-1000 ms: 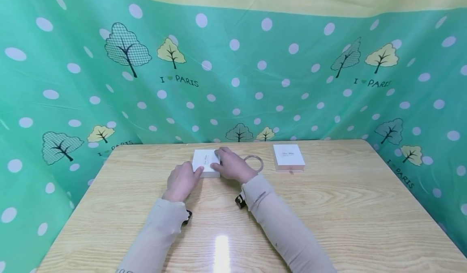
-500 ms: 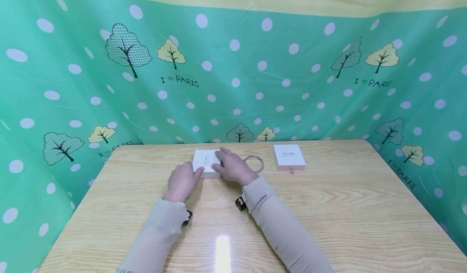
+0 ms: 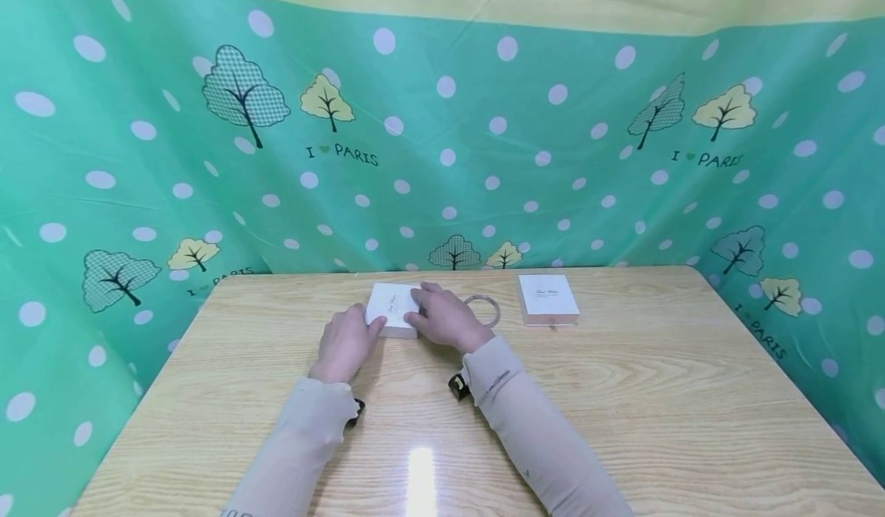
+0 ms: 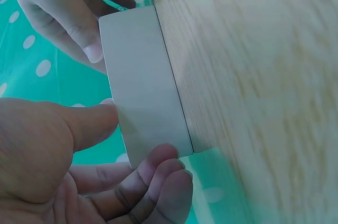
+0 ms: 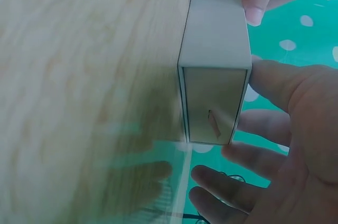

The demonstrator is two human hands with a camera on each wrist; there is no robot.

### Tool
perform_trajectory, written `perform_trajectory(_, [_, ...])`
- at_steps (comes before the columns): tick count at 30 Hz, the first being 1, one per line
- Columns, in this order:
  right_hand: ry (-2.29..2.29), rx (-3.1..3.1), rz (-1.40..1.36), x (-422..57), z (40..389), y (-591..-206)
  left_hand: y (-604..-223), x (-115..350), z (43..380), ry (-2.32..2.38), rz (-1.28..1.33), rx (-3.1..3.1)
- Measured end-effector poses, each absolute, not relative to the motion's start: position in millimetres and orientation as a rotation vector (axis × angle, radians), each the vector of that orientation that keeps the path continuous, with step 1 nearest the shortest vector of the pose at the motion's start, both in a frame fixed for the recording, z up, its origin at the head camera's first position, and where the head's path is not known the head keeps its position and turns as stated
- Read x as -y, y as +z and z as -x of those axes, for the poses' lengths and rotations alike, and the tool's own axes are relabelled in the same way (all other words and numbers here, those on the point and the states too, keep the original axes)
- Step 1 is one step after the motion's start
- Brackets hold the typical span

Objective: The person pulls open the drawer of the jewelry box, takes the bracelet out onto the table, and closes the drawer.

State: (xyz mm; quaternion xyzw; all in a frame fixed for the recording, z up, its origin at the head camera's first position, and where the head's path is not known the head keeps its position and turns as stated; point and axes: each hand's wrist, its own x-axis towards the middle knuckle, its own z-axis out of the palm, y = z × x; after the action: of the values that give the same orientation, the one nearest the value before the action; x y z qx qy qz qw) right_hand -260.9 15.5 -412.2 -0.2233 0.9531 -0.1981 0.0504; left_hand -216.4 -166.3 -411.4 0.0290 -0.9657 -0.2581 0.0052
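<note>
A flat white box (image 3: 392,302) with small dark print on its lid lies on the table near the back, between both hands. My left hand (image 3: 343,342) grips its left side, thumb on the top edge and fingers at the side. From the right, my right hand (image 3: 445,317) holds the box, with the thumb on its top and a finger at the far right corner. In the right wrist view, a drawer-like end panel (image 5: 214,108) of the box shows a small ribbon tab (image 5: 214,123). Just beyond the right hand lies a thin pinkish ring-shaped bangle (image 3: 495,311), partly hidden by the hand.
A second white box (image 3: 548,298) with similar print and a pinkish front side sits further right on the wooden table (image 3: 657,394). A green dotted curtain (image 3: 442,156) with printed trees hangs behind the table and along its sides.
The box between the hands has turned very slightly, its far end toward the right. My right hand has shifted slightly right with it. The left hand keeps nearly the same place.
</note>
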Motion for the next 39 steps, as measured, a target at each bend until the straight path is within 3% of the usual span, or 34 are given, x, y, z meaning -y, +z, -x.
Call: perform_trajectory(39, [-0.617, -3.007, 0.580, -16.1, 255.7, -404.8, -414.8, 161.4, 213.7, -0.772, 0.028, 2.971])
